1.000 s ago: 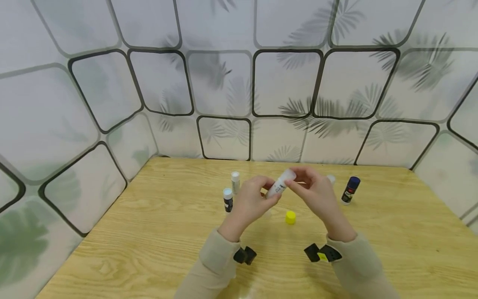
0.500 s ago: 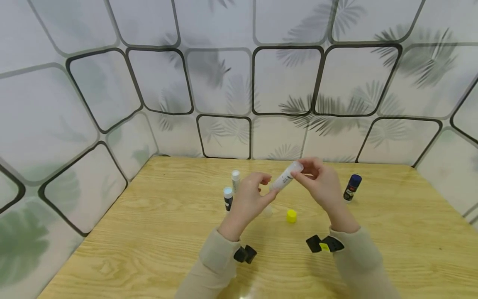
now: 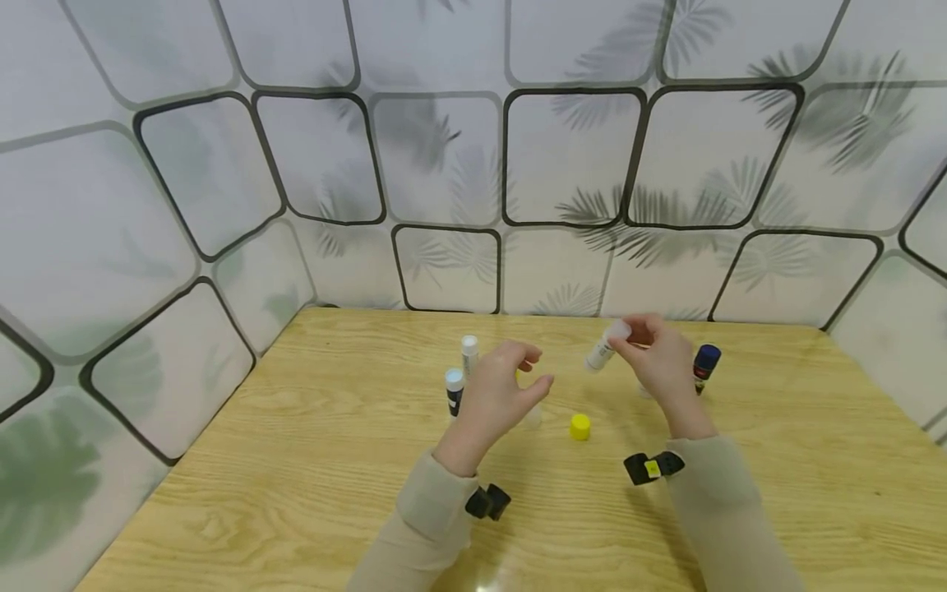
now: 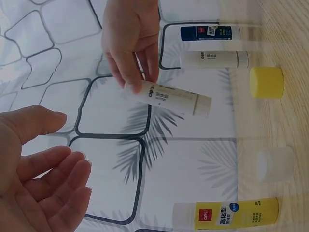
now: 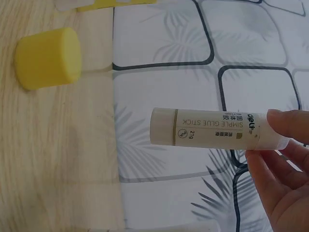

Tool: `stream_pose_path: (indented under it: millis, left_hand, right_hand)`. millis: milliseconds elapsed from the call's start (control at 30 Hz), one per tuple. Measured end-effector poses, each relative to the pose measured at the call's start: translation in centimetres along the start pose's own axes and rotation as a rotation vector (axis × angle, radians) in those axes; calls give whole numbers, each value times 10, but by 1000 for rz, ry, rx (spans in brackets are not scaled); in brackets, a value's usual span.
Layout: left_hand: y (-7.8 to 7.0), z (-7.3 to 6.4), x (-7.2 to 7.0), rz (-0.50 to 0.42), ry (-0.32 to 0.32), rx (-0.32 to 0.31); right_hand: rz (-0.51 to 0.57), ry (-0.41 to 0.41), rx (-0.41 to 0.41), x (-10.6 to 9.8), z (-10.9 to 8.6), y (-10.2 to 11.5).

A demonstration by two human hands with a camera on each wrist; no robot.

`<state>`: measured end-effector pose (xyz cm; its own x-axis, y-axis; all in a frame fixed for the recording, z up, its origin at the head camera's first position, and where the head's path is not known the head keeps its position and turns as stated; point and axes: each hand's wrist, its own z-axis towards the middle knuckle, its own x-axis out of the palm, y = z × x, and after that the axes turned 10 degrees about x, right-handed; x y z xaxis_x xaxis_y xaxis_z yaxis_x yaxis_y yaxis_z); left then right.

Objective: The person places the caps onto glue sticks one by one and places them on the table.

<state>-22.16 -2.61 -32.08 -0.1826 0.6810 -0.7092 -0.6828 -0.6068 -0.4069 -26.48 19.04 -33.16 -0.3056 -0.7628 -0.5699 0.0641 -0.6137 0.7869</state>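
My right hand (image 3: 658, 366) pinches a white glue stick (image 3: 608, 346) by its end between thumb and fingers, holding it tilted above the table. In the right wrist view the label of this glue stick (image 5: 207, 129) reads "simple glue stick". Nothing is in my left hand (image 3: 497, 400), whose fingers are loosely bent with the thumb apart. A yellow cap (image 3: 580, 427) stands on the table between the hands. The left wrist view shows a translucent cap (image 4: 276, 164) and an upright yellow glue stick (image 4: 236, 214) close to the left hand; that hand mostly hides the stick in the head view.
Left of the left hand stand a dark glue stick with a light-blue cap (image 3: 455, 390) and a white-capped one (image 3: 469, 353). Behind the right hand stand a navy glue stick (image 3: 706, 364) and another white one (image 4: 215, 59). A patterned wall (image 3: 444, 164) borders the wooden table (image 3: 296, 460).
The right hand has drawn the white glue stick away from the left hand, toward the right. The left hand has let go of it and stays in about the same place.
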Motion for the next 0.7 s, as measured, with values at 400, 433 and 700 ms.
stream_pose_path:
  millis: [400,433,700]
  left_hand:
    - [-1,1,-2,16,32,-21]
    - [-2,1,-2,19,35,-21]
    - [-2,1,-3,31,53,-29]
  right_hand:
    - [-130,52,73,11,7,-21]
    - [-137,52,72,12,7,-23]
    - [-202,48,38,19,10,-30]
